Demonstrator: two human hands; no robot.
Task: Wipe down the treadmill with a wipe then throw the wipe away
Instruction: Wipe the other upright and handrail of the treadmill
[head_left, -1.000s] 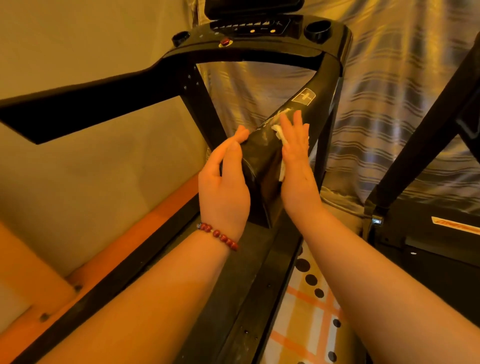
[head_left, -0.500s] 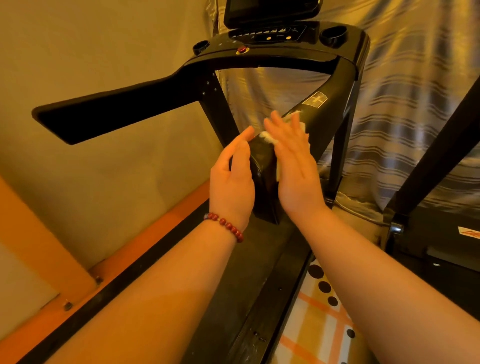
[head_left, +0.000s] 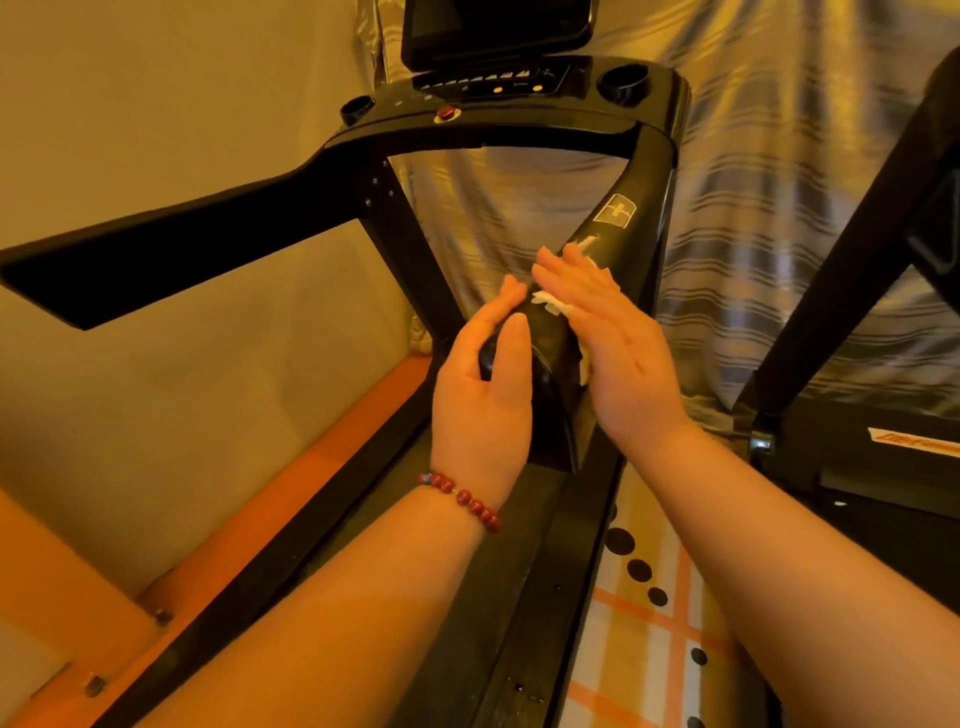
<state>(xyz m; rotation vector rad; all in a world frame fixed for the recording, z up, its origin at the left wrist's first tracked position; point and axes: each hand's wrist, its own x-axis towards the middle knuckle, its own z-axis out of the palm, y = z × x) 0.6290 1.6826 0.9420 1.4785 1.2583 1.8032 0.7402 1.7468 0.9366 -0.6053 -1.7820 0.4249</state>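
Observation:
The black treadmill (head_left: 519, 135) stands in front of me, its console at the top and two handrails reaching toward me. My right hand (head_left: 613, 343) lies flat with straight fingers on the right handrail (head_left: 623, 244), pressing a white wipe (head_left: 553, 302) against it. The wipe shows at my fingertips and under my palm. My left hand (head_left: 483, 395), with a red bead bracelet on the wrist, rests against the left side of the same rail's near end, fingers straight along it.
The left handrail (head_left: 171, 260) juts out at the left, in front of a beige wall. A striped curtain (head_left: 779, 208) hangs behind the console. A second black machine frame (head_left: 852, 270) stands at the right. A checked mat (head_left: 654, 623) lies beside the treadmill deck.
My right hand with the wipe has slid a little along the right handrail. The left hand stays on the rail's end. My view has tilted down, so the console sits lower in frame.

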